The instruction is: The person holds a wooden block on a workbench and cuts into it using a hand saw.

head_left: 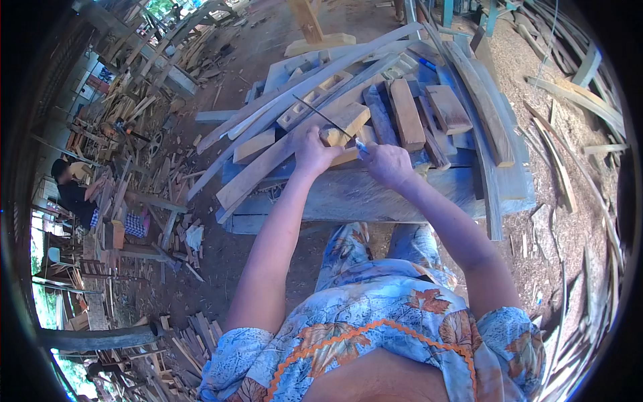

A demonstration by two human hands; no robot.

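Observation:
My left hand (315, 154) is closed on the near left end of a small light wooden block (353, 119), pressing it down over the bench. My right hand (388, 165) is wrapped round the handle of a long, thin, dark file-like tool (320, 114). Its shaft slants away to the far left across the block, and a pale bit of the handle shows at the fingers. Below the block lies another piece of wood, partly hidden by my hands. A broad curved plank (268, 165) runs beneath my left wrist.
The wooden bench (402, 194) carries several blocks (406, 114), a thick block (449, 108), a block with square holes (295, 116) and long curved strips (477, 100). A blue object (427, 64) lies at the back. Timber piles flank the bench; a person (77, 191) sits far left.

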